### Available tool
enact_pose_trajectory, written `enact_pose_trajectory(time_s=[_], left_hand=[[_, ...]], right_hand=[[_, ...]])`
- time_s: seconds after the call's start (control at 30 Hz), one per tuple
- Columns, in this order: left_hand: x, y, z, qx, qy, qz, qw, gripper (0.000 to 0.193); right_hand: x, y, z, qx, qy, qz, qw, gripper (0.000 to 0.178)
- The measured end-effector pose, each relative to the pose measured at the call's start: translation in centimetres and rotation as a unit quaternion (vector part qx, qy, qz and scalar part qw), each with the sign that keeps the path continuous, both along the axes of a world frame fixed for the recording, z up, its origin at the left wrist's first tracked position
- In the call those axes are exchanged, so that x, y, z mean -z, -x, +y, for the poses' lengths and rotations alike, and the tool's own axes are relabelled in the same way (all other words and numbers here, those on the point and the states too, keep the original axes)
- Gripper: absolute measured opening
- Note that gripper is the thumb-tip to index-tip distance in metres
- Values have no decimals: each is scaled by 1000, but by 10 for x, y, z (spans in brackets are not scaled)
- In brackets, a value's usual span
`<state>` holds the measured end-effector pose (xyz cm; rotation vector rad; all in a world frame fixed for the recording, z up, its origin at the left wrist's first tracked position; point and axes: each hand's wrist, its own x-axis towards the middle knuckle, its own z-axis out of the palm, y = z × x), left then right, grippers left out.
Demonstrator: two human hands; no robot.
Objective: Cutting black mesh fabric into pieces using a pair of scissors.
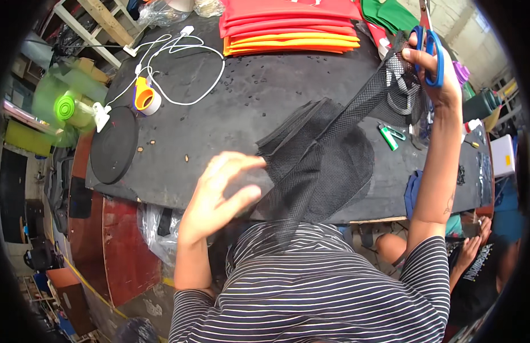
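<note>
My right hand (448, 88) is raised at the table's far right, closed on a pair of scissors (439, 54) with blue handles. The upper end of a black mesh cloth (333, 166) reaches its fingertips; whether they pinch it, I cannot tell. From there the mesh slopes down across the table, and its lower end hangs over the near edge against my striped shirt. Beside its left edge is my left hand (216, 197), slightly blurred, fingers stretched and thumb apart, holding nothing. Its fingertips come close to the mesh; contact is unclear.
Folded red and orange fabric (290, 37) is stacked at the back of the dark table (202, 131). To the left lie a white cable (222, 71), a yellow-and-white ring (145, 100) and a black disc (113, 148). A green lighter (388, 138) lies right. Another person's hands (471, 248) show lower right.
</note>
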<state>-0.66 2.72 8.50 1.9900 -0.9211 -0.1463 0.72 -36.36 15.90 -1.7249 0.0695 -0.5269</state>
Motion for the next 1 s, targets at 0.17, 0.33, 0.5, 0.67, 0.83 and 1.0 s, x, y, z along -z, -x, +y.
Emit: enact_pose_trajectory(time_s=[0.17, 0.33, 0.5, 0.67, 0.83, 1.0], left_hand=[[54, 13, -13, -11, 39, 151, 988, 43], [48, 17, -40, -23, 81, 228, 970, 33], [19, 10, 4, 267, 210, 431, 836, 9], [6, 3, 7, 91, 99, 482, 866, 12], [69, -14, -23, -85, 38, 293, 951, 11], [100, -19, -28, -185, 72, 233, 952, 12]], right_hand=[[-16, -3, 2, -44, 48, 32, 997, 30], [-16, 21, 14, -77, -24, 20, 997, 30], [-26, 71, 25, -57, 34, 84, 994, 32], [13, 52, 31, -42, 25, 115, 992, 36], [102, 0, 11, 80, 116, 128, 982, 34], [119, 31, 34, 43, 142, 165, 975, 33]])
